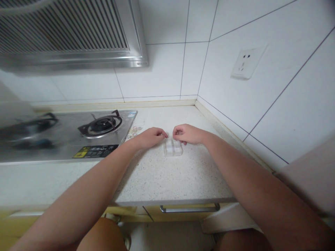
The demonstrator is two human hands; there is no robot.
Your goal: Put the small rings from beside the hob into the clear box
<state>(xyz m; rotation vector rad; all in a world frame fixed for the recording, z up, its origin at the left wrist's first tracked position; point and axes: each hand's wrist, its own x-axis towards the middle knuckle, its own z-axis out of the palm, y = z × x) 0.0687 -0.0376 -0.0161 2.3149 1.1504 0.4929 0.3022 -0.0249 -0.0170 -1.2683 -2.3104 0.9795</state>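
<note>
White-tiled kitchen corner (162, 76), and all eyes on a small clear plastic box (173, 150)

We're at a pale, speckled stone countertop (167, 181), and there sits the box, flat on it, out in the stretch between the stainless-steel gas stove (66, 137) and the right-hand wall! In from one side comes the bare left hand (154, 136), fingers bent, tips right at the box's far left edge. From the other, the bare right hand (186, 134), fingers curled inward at the far right corner. Are they pinching the plastic? Cannot tell for either hand: the fingers and the see-through edge blur together. Faint ridges run across the box.

Over on the left, a round black burner (102, 124) stands near a black-and-yellow label (95, 151), with a ribbed metal range hood (137, 55) overhead. High on the right, a white wall socket (243, 64); below the counter edge, a long silver drawer handle (190, 209).
</note>
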